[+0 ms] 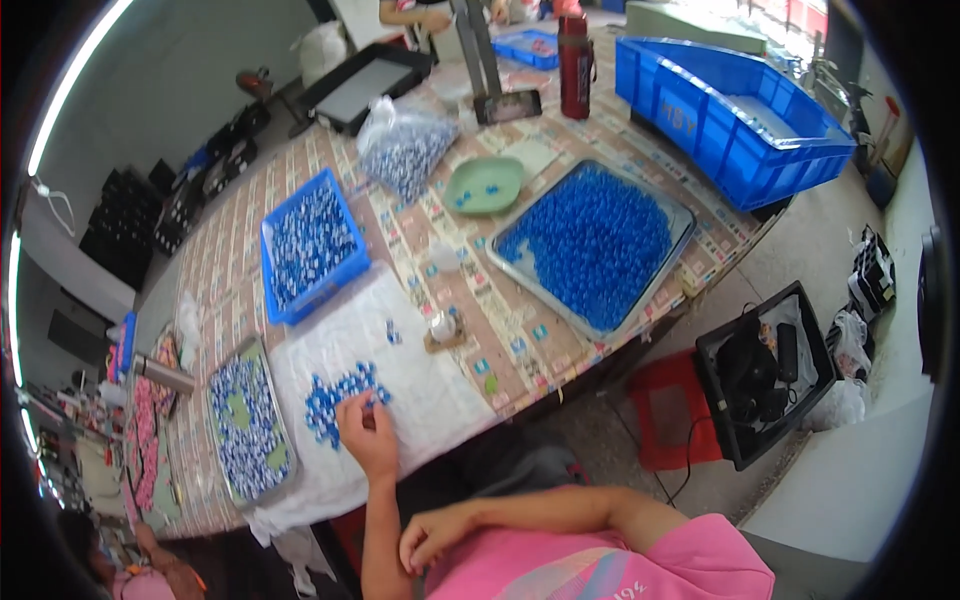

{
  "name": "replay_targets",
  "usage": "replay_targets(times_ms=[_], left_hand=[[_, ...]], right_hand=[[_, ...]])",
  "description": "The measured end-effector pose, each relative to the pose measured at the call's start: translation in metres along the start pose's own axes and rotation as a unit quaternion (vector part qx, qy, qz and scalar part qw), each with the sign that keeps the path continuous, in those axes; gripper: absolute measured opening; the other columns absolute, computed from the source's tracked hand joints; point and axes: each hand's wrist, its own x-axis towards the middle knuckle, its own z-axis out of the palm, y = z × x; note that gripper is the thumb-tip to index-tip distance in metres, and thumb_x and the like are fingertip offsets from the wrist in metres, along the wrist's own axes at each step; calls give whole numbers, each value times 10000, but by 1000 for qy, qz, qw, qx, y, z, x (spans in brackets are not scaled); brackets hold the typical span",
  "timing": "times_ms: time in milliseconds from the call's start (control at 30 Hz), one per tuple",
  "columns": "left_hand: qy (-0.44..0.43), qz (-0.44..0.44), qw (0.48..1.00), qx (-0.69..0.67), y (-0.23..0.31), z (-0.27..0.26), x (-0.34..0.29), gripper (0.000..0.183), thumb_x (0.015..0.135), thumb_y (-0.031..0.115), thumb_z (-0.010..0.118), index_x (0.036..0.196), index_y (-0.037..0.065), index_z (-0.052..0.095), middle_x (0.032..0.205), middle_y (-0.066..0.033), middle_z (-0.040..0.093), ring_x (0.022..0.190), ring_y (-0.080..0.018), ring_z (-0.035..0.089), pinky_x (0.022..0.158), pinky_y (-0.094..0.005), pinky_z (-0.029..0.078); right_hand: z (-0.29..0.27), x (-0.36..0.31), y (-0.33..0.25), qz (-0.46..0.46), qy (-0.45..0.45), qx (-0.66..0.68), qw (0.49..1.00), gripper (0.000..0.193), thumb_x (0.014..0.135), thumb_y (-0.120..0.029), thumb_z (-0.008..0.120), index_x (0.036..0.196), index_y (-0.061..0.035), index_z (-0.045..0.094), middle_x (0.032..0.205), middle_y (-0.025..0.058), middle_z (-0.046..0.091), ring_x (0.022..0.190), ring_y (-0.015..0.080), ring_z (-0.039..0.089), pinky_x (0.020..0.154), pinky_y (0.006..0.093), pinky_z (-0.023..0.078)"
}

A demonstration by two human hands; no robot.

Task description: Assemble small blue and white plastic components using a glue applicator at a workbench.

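My left hand is at the near side of a loose heap of small blue and white bead-like pieces on a white cloth. Its thumb and fingers are curled together at the edge of the heap; whatever may be between the fingertips is too small to make out. Close to my left forearm, my right hand rests with its fingers loosely curled in and nothing visible in them. Left of the heap, a metal tray holds many similar pieces. Behind it, a blue bin contains more.
Clear blue beads fill a metal tray at right. Around it are a green dish, a bag of beads, a red flask, a phone and a large blue crate. A black bin stands beside the table.
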Motion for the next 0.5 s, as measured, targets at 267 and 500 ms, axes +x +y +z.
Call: replay_targets(times_ms=[267,500], left_hand=[[-32,75,992,98,4,4,1,260,784,10,660,1043,23,655,1047,-110,549,894,-225,572,731,-305,485],[-77,207,932,287,9,28,30,378,838,193,666,1182,47,607,1218,-166,566,1106,-315,540,978,-448,363]], right_hand=[[-73,-22,82,55,45,-194,978,282,875,-241,662,1085,-54,682,887,34,693,772,107,625,662,280,521],[-65,-36,80,71,50,-193,977,287,856,-229,659,1081,-52,682,881,23,695,773,105,626,653,285,515]])
